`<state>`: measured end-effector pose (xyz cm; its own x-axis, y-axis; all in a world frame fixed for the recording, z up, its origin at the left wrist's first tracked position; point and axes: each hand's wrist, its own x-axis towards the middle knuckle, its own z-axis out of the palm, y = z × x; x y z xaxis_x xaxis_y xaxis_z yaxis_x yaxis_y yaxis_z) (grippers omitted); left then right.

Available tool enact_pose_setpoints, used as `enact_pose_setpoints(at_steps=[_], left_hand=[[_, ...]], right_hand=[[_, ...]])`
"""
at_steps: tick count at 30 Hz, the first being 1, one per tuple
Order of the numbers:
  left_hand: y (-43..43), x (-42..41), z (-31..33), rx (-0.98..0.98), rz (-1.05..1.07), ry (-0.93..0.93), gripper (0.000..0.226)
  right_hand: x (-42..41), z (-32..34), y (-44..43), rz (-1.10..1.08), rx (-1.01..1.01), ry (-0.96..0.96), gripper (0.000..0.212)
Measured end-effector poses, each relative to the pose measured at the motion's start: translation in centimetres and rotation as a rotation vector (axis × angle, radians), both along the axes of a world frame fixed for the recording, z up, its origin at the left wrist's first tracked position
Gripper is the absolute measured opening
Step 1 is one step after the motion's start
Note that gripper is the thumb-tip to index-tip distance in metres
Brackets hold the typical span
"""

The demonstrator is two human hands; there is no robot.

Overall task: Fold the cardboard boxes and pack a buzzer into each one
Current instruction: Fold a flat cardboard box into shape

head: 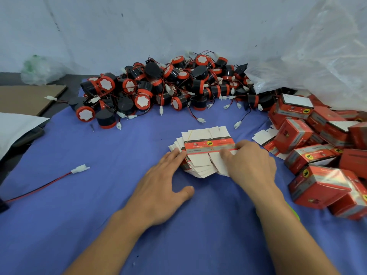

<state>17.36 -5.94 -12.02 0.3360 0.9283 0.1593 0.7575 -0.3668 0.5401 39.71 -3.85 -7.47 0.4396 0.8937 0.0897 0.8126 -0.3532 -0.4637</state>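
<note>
Now both hands are on the stack of flat white and red cardboard box blanks [202, 149], which lies on the blue cloth [99, 205] between them. The left hand [164, 187] lies flat and wide, its straight fingertips touching the stack's near-left edge, thumb spread on the cloth. The right hand [250, 161] has its fingers curled over the stack's right side and seems to pinch the top blank there, though the grip itself is partly hidden.

Beyond both hands sits the heap of black and red round plastic buzzers [158, 88] with their tangled wires; just right of the right hand is the jumble of folded red cardboard boxes [317, 147].

The stack is already fanned, so the likely slip is the pinch catching two or three blanks at once, or the whole fan sliding if the left hand's light touch gives. A hard tug could also crease a flap.
</note>
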Motion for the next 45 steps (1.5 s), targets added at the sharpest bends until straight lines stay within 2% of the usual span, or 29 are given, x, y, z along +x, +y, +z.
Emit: enact_pose_setpoints(at_steps=[3,8,13,15,17,21,24,26,30,32,35,38,39,40,42,44,45], left_hand=[[0.0,0.0,-0.1,0.002,0.0,0.009,0.09],[-0.1,0.1,-0.2,0.0,-0.019,0.021,0.089],[-0.1,0.1,-0.3,0.003,-0.024,0.039,0.09],[-0.1,0.1,-0.3,0.003,-0.021,0.047,0.091],[-0.1,0.1,-0.4,0.008,-0.016,0.054,0.091],[-0.1,0.2,-0.6,0.019,-0.004,0.067,0.088],[-0.2,0.3,-0.6,0.027,-0.002,0.07,0.088],[-0.2,0.3,-0.6,0.026,-0.005,0.068,0.088],[-0.4,0.3,-0.3,0.002,-0.025,0.081,0.092],[-0.4,0.2,0.0,-0.005,-0.044,0.071,0.094],[-0.4,0.0,0.5,-0.026,-0.12,0.044,0.095],[-0.4,0.1,0.7,-0.048,-0.198,0.038,0.091],[-0.4,0.1,0.7,-0.047,-0.179,-0.022,0.087],[-0.3,0.2,0.9,-0.044,-0.122,-0.144,0.081],[0.2,0.3,1.2,-0.088,0.041,-0.562,0.061],[0.9,0.0,1.5,-0.22,0.139,-0.98,0.044],[1.3,-0.1,1.7,-0.256,0.186,-1.104,0.04]], right_hand=[[-0.3,0.3,0.2,-0.028,0.075,-0.023,0.03],[0.1,0.8,0.0,-0.097,0.113,0.091,0.03],[-0.2,0.9,-0.1,-0.094,0.161,-0.067,0.03],[-0.3,1.0,0.0,-0.068,0.226,-0.057,0.028],[-0.2,1.1,0.0,-0.061,0.338,0.107,0.021],[1.3,1.3,0.5,-0.154,0.427,0.622,0.019],[3.0,1.2,0.9,-0.294,0.562,0.714,0.012],[3.6,1.2,0.8,-0.306,0.654,0.754,0.004],[1.8,1.7,0.3,0.052,0.715,0.902,0.021],[0.4,2.2,-0.3,0.21,0.702,0.766,0.026],[-1.0,2.1,-1.1,0.353,0.607,0.439,0.022],[-2.4,1.7,-1.6,0.294,0.485,0.039,0.012],[-2.8,1.6,-1.6,0.271,0.529,0.012,0.012],[-3.1,1.7,-1.7,0.274,0.589,0.093,0.012],[-3.5,1.6,-1.8,0.318,0.643,0.425,0.016],[-4.3,1.1,-1.7,0.339,0.566,0.689,0.02],[-4.7,0.8,-1.8,0.337,0.509,0.799,0.021]])
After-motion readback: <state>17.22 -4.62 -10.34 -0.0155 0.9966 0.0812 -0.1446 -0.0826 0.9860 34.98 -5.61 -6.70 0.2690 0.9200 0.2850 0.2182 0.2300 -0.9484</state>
